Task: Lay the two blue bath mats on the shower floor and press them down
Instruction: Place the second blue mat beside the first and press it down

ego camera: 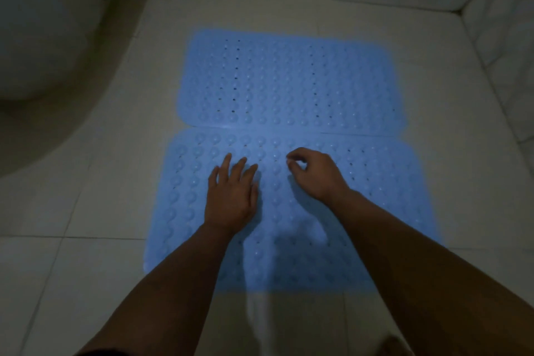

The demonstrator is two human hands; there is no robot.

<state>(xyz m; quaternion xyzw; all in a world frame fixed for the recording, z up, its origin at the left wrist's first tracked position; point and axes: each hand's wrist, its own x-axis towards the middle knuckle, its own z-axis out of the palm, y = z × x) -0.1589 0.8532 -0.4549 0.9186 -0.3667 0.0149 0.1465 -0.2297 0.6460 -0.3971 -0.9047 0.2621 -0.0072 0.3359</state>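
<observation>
Lining pale tiled floor (95, 182): two blue mats (289, 87).

Far bath mat (289, 81) light blue, rows of raised round bumps and small dark holes; near bath mat (361, 196) same blue, same bump-and-hole pattern; shower floor (86, 182) pale grey-white tiles with thin darker grout lines; curved fixture (43, 23) off-white.

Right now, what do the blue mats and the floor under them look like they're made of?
Near mat and far mat: probably soft rubber or PVC, matte, judging by moulded bumps and drain holes. Floor: likely ceramic tile, pale with a slight sheen, with visible grout lines.
</observation>
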